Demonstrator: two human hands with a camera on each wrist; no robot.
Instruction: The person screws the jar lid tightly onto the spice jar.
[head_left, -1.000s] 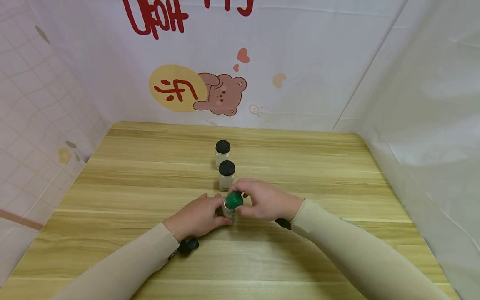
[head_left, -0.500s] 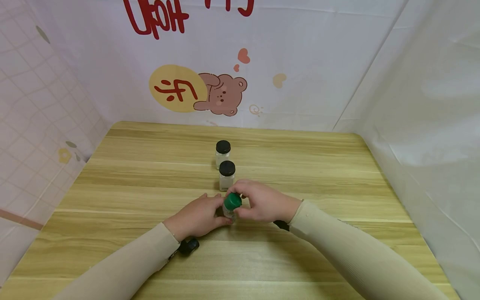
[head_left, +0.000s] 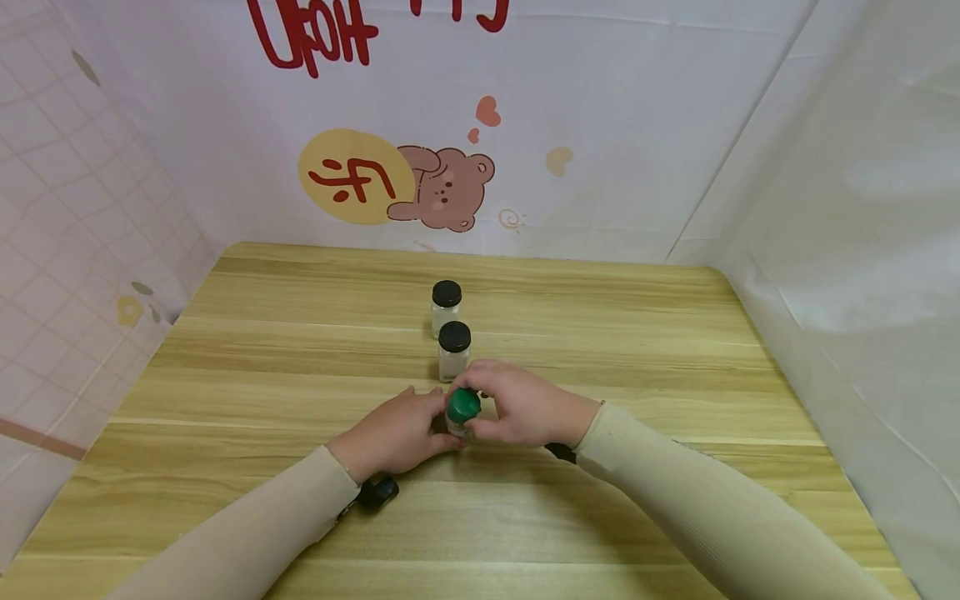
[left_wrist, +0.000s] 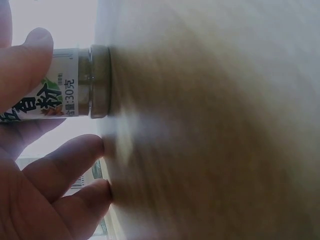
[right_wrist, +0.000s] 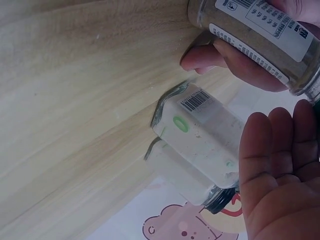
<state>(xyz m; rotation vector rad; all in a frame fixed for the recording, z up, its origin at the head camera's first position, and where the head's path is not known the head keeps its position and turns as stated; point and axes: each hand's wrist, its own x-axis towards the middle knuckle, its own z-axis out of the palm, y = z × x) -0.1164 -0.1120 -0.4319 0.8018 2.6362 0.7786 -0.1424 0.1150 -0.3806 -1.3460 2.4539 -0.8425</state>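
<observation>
Upright on the table stands a small glass spice jar (left_wrist: 72,95) of brown powder with a printed label. My left hand (head_left: 397,432) holds its body between thumb and fingers. At the top, the fingers and thumb of my right hand (head_left: 525,405) pinch a green cap (head_left: 463,404), which sits over the jar's mouth. How far the cap is screwed down I cannot tell. In the right wrist view the brown powder jar (right_wrist: 260,40) shows a label with small print, and only a sliver of green is visible at the frame edge.
Behind my hands stand two clear jars with black lids, a nearer jar (head_left: 453,354) and a farther jar (head_left: 446,308), both holding white contents. The wooden table (head_left: 622,333) is bounded by white printed cloth (head_left: 600,100) at the back and sides.
My right hand has brought the green cap slightly left and down, from tilted over the jar's rim to level on top. My left hand and the black-lidded jars have stayed put.
</observation>
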